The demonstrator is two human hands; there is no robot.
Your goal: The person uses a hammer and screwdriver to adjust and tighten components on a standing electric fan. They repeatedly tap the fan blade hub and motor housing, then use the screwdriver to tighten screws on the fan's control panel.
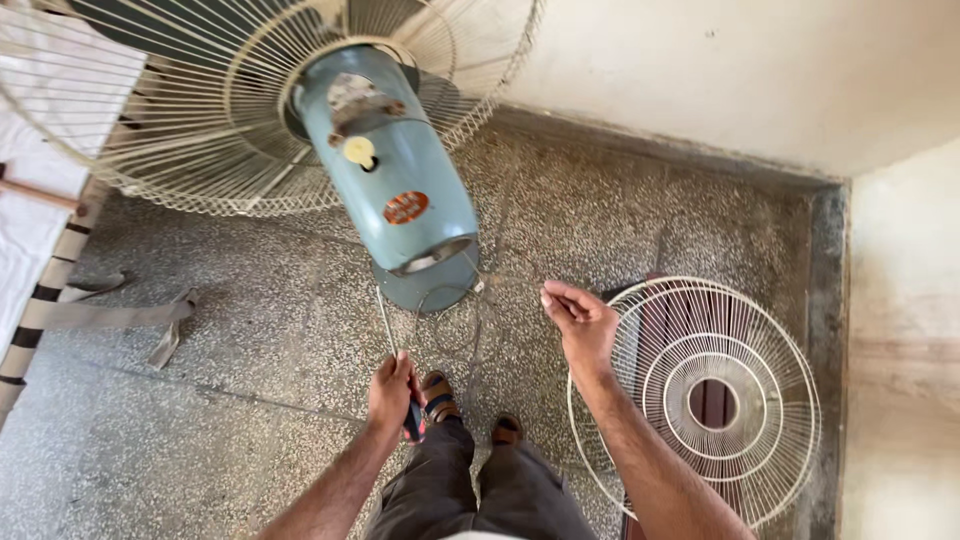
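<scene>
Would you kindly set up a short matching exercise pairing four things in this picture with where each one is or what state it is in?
Things:
1. left hand
2. right hand
3. loose wire fan guard
4. blue fan motor housing

States:
A. lying on the floor at the right
B. open, holding nothing
C. gripping a screwdriver
D. mounted behind the fan's wire cage

Pairs: 1-C, 2-B, 3-A, 4-D

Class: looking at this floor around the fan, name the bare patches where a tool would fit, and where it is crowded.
Free: the floor lower left, between the strap and the left hand; also the stretch between the fan motor and the far wall. Crowded: around the feet, the cord and the loose grille.
</scene>
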